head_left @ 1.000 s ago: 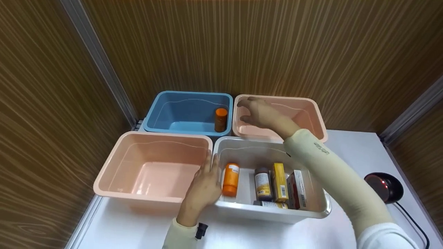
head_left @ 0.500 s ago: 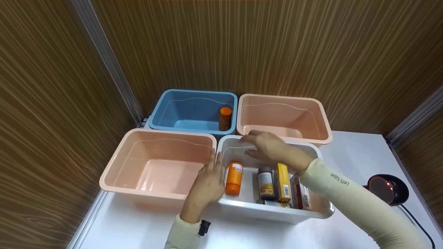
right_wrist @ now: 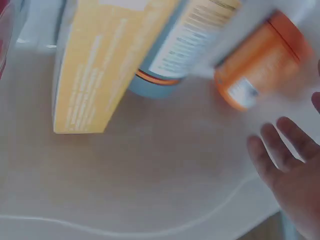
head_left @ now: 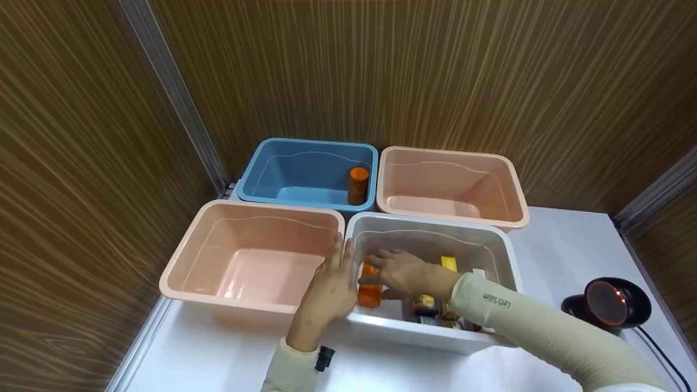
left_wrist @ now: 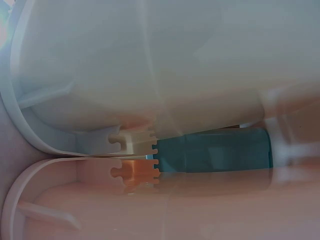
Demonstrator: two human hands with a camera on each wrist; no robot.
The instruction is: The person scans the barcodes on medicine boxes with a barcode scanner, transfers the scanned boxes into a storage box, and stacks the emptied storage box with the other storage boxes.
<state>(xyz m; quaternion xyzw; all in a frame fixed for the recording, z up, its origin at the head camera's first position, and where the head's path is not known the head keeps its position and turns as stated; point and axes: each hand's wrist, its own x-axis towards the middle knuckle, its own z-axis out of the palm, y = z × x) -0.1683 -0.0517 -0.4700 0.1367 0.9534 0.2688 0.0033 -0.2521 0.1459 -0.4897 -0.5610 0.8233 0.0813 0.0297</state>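
Observation:
My right hand [head_left: 405, 275] is inside the white bin [head_left: 435, 330], fingers spread over an orange bottle [head_left: 370, 296]. In the right wrist view a gap shows between the fingertips [right_wrist: 270, 132] and the orange bottle [right_wrist: 257, 62], which lies on its side. Beside it lie a dark bottle with a white and yellow label [right_wrist: 192, 42] and a yellow box [right_wrist: 102, 65]. My left hand [head_left: 326, 286] rests with straight fingers where the rims of the white bin and the front peach bin [head_left: 234, 303] meet. In the left wrist view only the bins' outer walls show.
Behind stand a blue bin [head_left: 305, 204] with an upright orange-capped brown bottle [head_left: 358, 188] and a second peach bin [head_left: 452, 218]. A black round device [head_left: 607, 302] with red lights and a cable sits at the right. Wood-patterned panels [head_left: 326, 71] enclose the table.
My right hand has come from over the back peach bin toward me and down into the white bin, to the orange bottle. The left hand stays at the rims. The head view shifts slightly.

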